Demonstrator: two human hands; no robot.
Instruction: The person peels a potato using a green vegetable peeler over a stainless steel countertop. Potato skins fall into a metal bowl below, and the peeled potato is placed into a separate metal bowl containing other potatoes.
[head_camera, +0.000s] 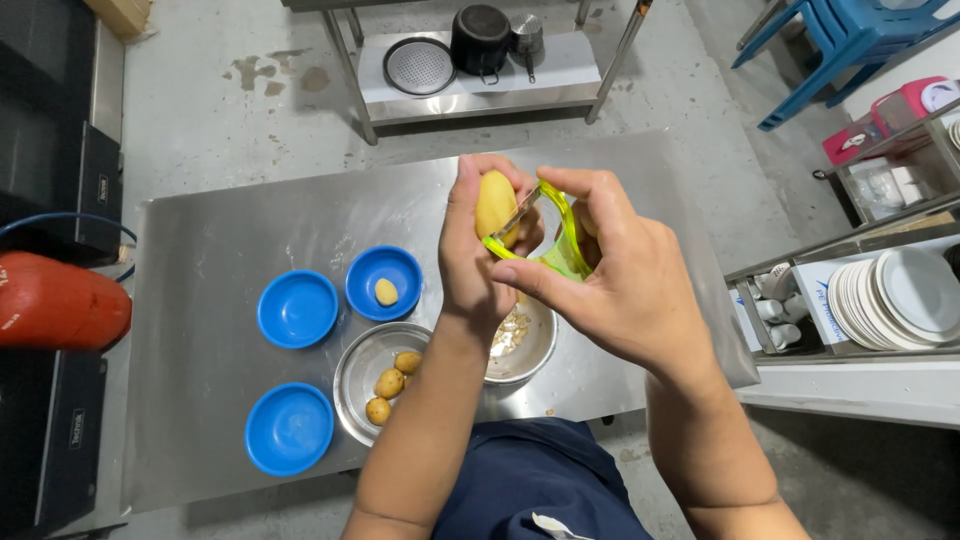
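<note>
A small potato, already pale and mostly skinned, is held upright in the left hand above a steel table, pinched between thumb and fingertips. A bright green peeler is gripped in the right hand, the fingers wrapped closed around its handle and the blade laid against the potato's right side.

Directly beneath the hands, a steel bowl is seen to hold what look like peelings (it is partly hidden by the left forearm). Beside it, to the left, a second steel bowl holds three small unpeeled potatoes. One peeled potato lies in a blue bowl; two other blue bowls are set nearby on the table.

For a clean result, the blade is best kept flat to the skin and drawn in short, light strokes away from the holding fingertips, with the potato turned a little between strokes so that no strip is missed. The work is best kept over the peelings bowl, so that scraps fall in rather than on the table. A firm but not crushing hold is judged wise, since a wet, skinned potato may slip.
</note>
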